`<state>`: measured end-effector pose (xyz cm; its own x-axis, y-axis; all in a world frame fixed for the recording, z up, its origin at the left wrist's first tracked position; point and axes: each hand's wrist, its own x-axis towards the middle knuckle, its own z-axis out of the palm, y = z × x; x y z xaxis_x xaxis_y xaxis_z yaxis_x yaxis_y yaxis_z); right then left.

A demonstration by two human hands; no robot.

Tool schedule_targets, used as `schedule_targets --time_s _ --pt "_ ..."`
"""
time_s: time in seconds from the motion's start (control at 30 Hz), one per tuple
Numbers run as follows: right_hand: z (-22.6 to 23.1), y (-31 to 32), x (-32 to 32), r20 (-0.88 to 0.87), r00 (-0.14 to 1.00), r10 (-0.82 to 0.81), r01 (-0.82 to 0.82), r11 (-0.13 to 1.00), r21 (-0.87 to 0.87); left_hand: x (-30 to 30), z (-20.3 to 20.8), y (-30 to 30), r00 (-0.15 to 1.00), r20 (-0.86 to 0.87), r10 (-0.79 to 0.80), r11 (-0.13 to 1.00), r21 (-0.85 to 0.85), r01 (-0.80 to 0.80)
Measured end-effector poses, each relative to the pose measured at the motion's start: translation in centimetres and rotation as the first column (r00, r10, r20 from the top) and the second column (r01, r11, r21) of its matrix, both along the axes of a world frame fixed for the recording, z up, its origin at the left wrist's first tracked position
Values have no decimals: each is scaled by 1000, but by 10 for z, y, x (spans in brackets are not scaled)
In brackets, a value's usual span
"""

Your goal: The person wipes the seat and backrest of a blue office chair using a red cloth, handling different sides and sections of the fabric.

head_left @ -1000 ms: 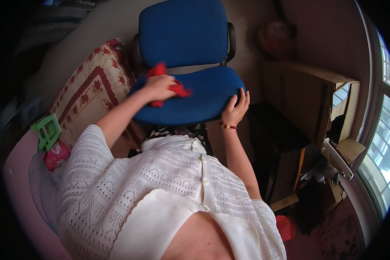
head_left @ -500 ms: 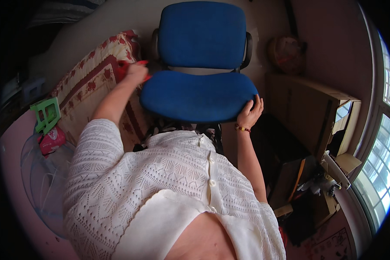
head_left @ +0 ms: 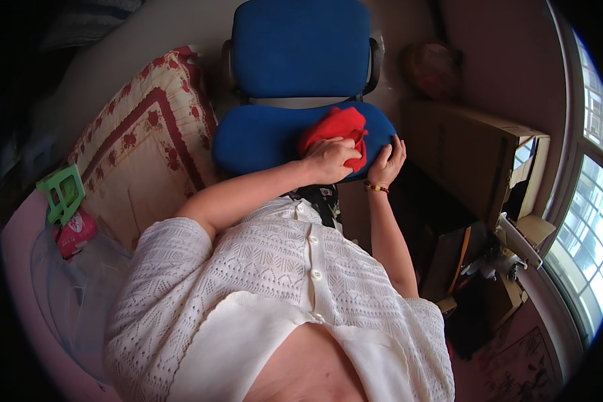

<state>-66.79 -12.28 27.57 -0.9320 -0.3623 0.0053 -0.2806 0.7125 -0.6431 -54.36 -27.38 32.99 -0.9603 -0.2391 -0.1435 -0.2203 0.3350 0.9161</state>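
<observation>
My left hand [head_left: 329,158] is closed on a bunched red cloth [head_left: 335,126] and presses it onto the front right part of a blue chair seat [head_left: 251,139]. The cloth spreads up past my fingers. At the seat's right front corner, my right hand [head_left: 388,163] grips the edge, thumb on the near side and fingers along the rim; a beaded bracelet is on that wrist. Behind the seat stands the chair's blue backrest [head_left: 300,50], with a black armrest at each side.
A cream and red flowered quilted cover [head_left: 124,161] lies left of the chair. Farther left are a green plastic stool [head_left: 63,194], a pink packet [head_left: 76,232] and a clear plastic tub [head_left: 80,295]. Cardboard boxes [head_left: 462,137] stand along the right, beside a barred window [head_left: 586,234].
My left hand has swung right with the red cloth, from beside the seat's left edge to its right part. My right hand stays at the seat's corner. The view has shifted slightly.
</observation>
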Motion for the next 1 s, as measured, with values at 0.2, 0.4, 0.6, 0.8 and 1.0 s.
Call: schedule_targets --time_s 0.2,0.4,0.6,0.8,1.0 --pt "3 -1 3 -39 999 -23 24 1000 17 100 11 -68 992 11 -125 912 -393 119" --pt "14 -9 2 -3 999 -53 53 998 39 87 2 -95 951 309 11 893 -431 130" --pt "15 -1 -4 176 984 -28 17 998 64 -18 24 9 988 -106 -114 964 -254 84" --pt "21 37 -31 412 909 58 33 977 -211 -34 29 15 947 -90 -308 874 -421 244" --pt "91 97 -146 86 991 -105 129 923 -362 -41 24 25 988 -15 -153 886 -445 130"
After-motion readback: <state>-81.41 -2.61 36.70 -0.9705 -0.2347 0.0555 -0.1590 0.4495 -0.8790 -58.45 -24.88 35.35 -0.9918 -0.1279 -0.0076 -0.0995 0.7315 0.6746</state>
